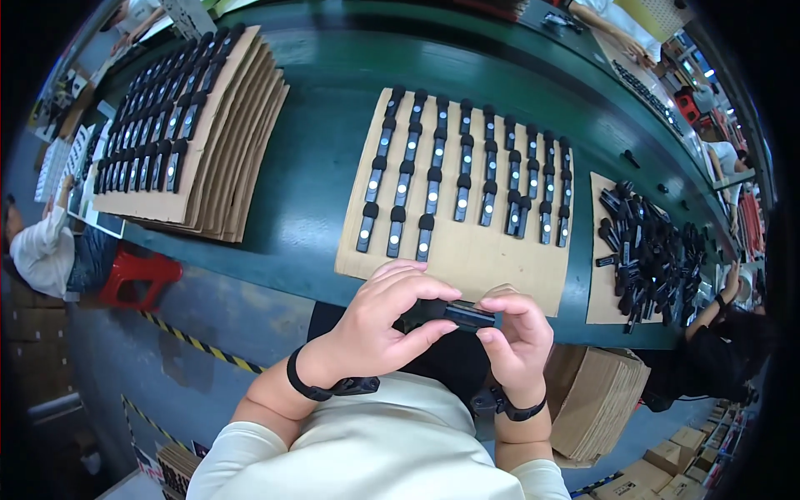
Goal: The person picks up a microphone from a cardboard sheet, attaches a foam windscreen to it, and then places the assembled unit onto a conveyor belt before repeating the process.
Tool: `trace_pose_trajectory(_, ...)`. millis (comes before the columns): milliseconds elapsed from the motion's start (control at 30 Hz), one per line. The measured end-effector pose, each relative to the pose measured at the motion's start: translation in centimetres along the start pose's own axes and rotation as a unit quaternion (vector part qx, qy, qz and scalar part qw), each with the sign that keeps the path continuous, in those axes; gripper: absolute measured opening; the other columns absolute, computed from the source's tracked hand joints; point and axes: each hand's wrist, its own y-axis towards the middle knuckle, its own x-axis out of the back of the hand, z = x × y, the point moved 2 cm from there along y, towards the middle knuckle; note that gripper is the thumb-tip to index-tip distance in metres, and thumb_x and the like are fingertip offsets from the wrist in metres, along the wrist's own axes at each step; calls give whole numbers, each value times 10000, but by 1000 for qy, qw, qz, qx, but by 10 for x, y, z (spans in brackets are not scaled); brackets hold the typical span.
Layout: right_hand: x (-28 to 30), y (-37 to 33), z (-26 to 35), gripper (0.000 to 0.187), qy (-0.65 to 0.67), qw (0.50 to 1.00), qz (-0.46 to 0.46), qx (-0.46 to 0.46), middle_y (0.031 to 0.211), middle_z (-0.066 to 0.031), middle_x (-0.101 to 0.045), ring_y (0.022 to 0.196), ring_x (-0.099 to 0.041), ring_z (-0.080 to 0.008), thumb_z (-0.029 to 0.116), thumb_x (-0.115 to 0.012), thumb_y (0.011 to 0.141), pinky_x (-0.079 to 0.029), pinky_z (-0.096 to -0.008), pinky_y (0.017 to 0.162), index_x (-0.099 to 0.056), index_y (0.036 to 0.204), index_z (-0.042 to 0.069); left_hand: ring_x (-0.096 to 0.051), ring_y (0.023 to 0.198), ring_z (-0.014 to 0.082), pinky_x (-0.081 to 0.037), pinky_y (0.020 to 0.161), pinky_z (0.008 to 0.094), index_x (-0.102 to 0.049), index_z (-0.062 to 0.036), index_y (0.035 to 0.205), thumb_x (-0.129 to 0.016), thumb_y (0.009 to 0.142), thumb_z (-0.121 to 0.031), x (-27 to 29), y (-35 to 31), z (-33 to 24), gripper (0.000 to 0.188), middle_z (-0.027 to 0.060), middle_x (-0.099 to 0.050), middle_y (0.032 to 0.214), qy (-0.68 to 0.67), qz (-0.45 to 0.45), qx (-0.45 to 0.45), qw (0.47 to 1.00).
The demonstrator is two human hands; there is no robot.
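Observation:
Between my two hands, in front of my body, is a small black clip-on microphone (469, 315). Its foam-capped end lies within the fingers of my left hand (385, 315), partly hidden. The thumb and fingers of my right hand (518, 332) pinch its other end. Just beyond my hands lies a cardboard sheet (492, 271). On it stand rows of similar black microphones (433, 190), each with a dark foam cap and a pale round spot. The rows reach less far toward me on the right half of the sheet.
At the left rises a stack of cardboard sheets (237, 158) topped with rows of microphones (137, 167). A loose heap of black microphones (646, 250) lies on cardboard at the right of the green table (321, 125). Folded cartons (596, 408) stand below. Other people sit left and right.

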Motion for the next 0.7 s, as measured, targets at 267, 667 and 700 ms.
trace_pose_trajectory(267,4,5,-21,231,-53,995,-18,83,845,-111,-672,746,-595,-223,84,-754,834,-476,-325,703,-630,1006,-7,-655,897,277,-466,963,479,-678,-37,1018,-793,792,-157,-5,10,19,281,102,-698,973,-22,23,-11,999)
trace_pose_trajectory(667,10,18,-39,253,-114,983,-19,141,873,-101,-674,747,-593,-221,121,-776,821,-477,-345,692,-632,995,7,-661,820,249,-477,948,492,-673,-41,970,-795,775,-106,-9,20,30,239,93,-696,884,-66,13,53,996)
trace_pose_trajectory(700,10,19,-40,271,-119,983,-7,142,886,-106,-676,763,-598,-225,127,-781,818,-479,-345,704,-629,1008,6,-662,823,251,-477,950,493,-672,-41,972,-794,770,-92,-8,21,31,241,92,-697,886,-54,14,42,998)
